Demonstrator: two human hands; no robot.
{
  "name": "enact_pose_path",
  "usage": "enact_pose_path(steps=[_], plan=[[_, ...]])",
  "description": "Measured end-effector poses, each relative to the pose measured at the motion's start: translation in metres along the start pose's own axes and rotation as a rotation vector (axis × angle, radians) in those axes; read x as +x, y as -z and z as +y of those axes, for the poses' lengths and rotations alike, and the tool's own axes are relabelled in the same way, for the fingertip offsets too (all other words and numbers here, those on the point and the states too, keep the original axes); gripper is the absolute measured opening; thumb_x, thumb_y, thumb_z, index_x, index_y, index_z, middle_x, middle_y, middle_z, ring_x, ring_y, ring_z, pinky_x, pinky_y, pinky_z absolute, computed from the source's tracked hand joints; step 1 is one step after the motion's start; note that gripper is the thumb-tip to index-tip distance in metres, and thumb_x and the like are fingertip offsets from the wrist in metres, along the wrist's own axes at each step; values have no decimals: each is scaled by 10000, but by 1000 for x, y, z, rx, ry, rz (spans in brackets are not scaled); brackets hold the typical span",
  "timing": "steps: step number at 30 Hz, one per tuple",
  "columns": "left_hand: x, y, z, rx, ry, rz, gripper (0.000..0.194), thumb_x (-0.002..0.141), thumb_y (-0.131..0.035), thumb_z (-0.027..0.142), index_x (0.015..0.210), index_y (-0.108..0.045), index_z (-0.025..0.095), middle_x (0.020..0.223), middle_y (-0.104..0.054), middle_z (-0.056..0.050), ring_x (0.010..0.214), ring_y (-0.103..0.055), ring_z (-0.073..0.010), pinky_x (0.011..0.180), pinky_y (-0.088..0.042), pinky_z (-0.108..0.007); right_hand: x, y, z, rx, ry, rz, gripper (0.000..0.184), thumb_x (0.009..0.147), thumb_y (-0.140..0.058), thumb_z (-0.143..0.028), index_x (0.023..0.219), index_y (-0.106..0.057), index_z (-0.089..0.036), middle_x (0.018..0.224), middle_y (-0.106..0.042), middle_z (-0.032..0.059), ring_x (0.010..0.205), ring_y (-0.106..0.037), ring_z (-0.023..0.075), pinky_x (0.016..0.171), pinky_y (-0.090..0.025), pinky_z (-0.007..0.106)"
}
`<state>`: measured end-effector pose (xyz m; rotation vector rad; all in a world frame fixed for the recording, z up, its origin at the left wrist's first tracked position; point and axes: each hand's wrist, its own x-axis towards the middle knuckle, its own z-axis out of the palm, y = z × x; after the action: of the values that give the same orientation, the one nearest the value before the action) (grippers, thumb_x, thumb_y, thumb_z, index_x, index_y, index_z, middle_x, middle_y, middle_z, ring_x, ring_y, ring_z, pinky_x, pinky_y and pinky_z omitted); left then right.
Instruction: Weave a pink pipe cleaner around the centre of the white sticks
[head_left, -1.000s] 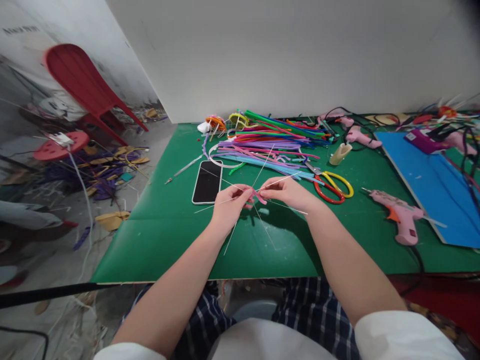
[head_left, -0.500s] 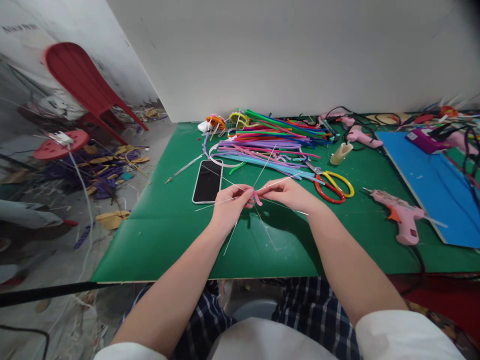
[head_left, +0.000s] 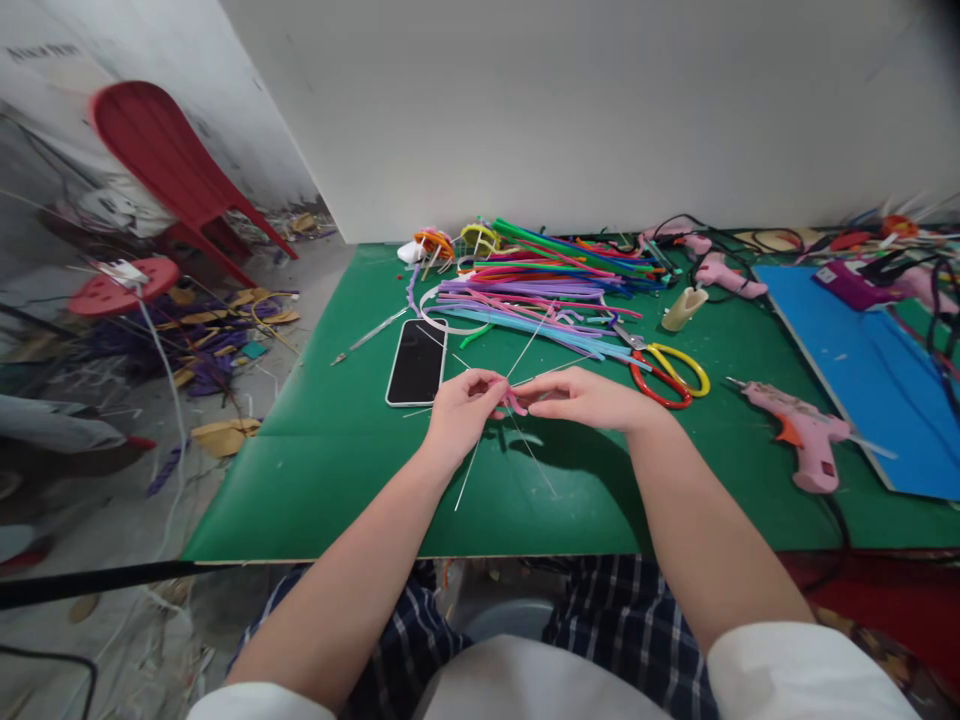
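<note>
If the left hand, pinching pink strip inside the tabletop's edges, slackens, the gaping right hand may fumble.

This looks like a small, untidy craft workshop: the green worktop carries bundled coloured pipe cleaners, scissors and a pink glue gun, while scraps litter the concrete-grey floor left of the worktop.
</note>
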<state>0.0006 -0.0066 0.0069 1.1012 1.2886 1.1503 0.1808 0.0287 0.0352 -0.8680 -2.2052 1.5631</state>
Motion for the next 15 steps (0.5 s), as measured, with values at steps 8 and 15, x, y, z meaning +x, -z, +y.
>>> enact_pose_path(steps=[8, 15], plan=[[0, 0, 3, 21, 27, 62, 192, 678, -647, 278, 797, -634, 127, 648, -632, -18, 580, -588, -102, 538, -499, -213, -1, -21, -7, -631, 52, 216, 240, 793, -549, -253, 1015, -639, -235, 895, -677, 26, 823, -582, 168, 702, -398, 262], [1, 2, 3, -24, 36, 70, 215, 663, -656, 286, 796, -635, 118, 664, -628, -26, 598, -585, -104, 537, -505, -218, 1, -36, -5, -952, 92, 397, 257, 875, -406, -257, 884, -658, -208, 852, -682, 38, 851, -561, 172, 649, -367, 267]])
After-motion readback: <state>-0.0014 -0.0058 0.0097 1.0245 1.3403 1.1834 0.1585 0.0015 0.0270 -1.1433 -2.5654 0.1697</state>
